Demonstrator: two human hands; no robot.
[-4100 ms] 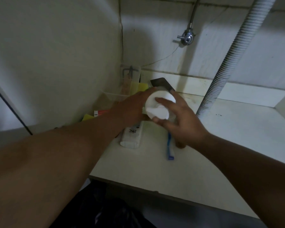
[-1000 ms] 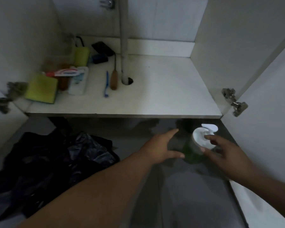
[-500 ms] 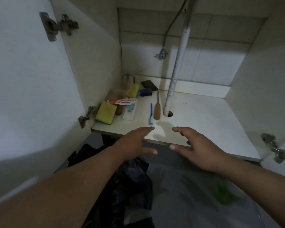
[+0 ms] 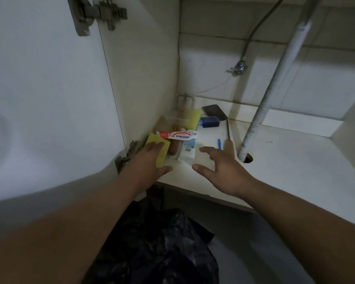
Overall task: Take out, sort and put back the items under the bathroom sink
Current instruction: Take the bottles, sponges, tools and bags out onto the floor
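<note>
Half a second earlier both hands hovered short of the cabinet shelf's front edge; now they had reached over it. Left hand [image 4: 150, 160] lay flat, fingers straight, over the near yellow sponge [image 4: 159, 149] at the shelf's [image 4: 295, 160] front-left corner, gripping nothing. Right hand [image 4: 219, 167] hovered with fingers spread and apart, empty, just beside the white soap packet [image 4: 188, 150].

Items clustered in the left rear of the shelf: a red-and-white toothpaste tube [image 4: 177, 135] lying across the packet's top, a second yellow sponge [image 4: 192, 118] behind, a blue box [image 4: 210, 121], a dark scraper with wooden handle [image 4: 228, 138], and a blue toothbrush [image 4: 219, 143] partly hidden by the right hand. Corrugated drain hose [image 4: 260, 117] entered a hole in the shelf. Black plastic bag [image 4: 158, 249] lay on the floor below.
</note>
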